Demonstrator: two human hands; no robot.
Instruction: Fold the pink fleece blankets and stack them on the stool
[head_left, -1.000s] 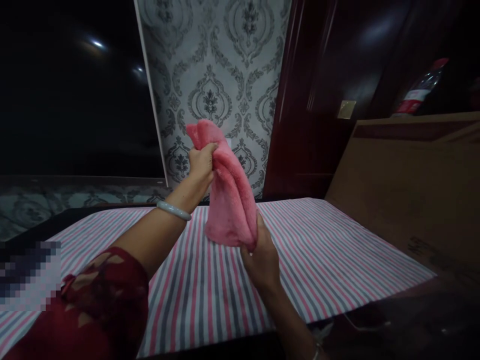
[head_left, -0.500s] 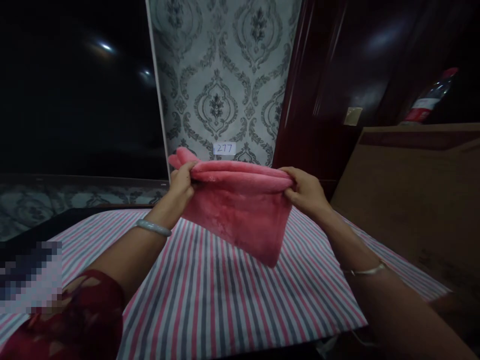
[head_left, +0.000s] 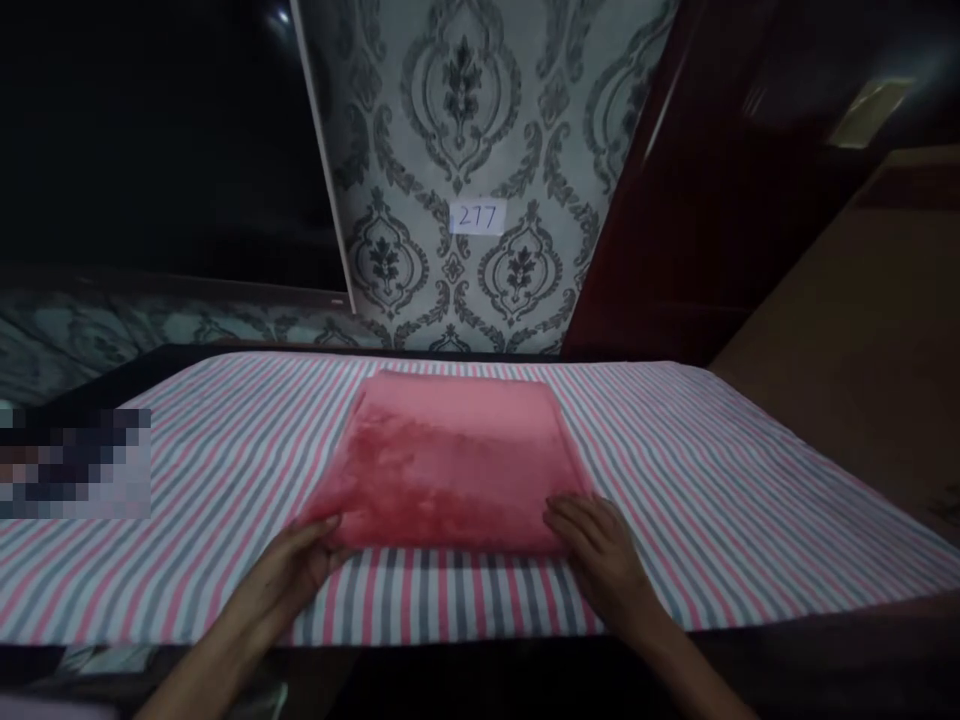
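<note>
Though dim, "277" label (head_left: 478, 217) above pink cloth (head_left: 457, 465).

A left hand (head_left: 291, 568) and right hand (head_left: 606, 560) are touching the near corners of a pink cloth (head_left: 457, 460) lying on striped fabric (head_left: 690, 480).

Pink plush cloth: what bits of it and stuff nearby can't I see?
Head view:
Pink plush cloth: underside, hidden against the striped tablecloth.
Its near right corner: under the right hand.
Cardboard box: cut off by the right edge.
Black screen: cut off by the left and top edges.
</note>
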